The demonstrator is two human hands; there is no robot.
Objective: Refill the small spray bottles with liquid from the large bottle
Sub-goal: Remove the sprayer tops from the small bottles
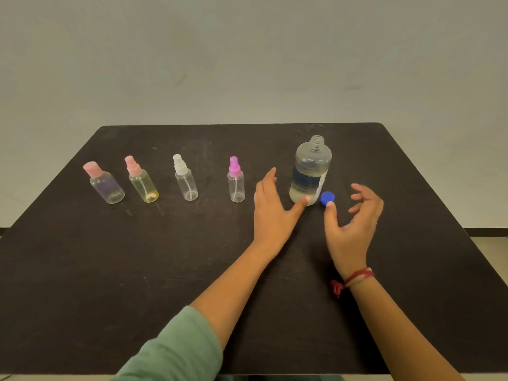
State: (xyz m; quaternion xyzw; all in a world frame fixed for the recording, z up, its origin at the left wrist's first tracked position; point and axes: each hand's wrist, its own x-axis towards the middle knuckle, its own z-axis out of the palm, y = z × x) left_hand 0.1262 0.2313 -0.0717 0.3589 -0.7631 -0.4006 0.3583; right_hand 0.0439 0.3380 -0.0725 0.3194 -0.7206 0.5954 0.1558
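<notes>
The large bottle point(310, 171) stands open on the right of the dark counter point(137, 270), its blue cap point(327, 198) lying just beside its base. The left hand point(270, 213) has straight, empty fingers point(268, 180), thumb tip at the bottle's base. The right hand point(354, 224) is loosely spread, gripping nothing, thumb at the cap. Four small bottles stand in a row to the left: pink-capped bottle point(105, 185), yellow bottle point(143, 185), white-topped bottle point(186, 181), purple-topped bottle point(236, 184)

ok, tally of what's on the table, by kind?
Small bottles: 4
Large bottle: 1
Loose blue cap: 1
Total: 6
</notes>
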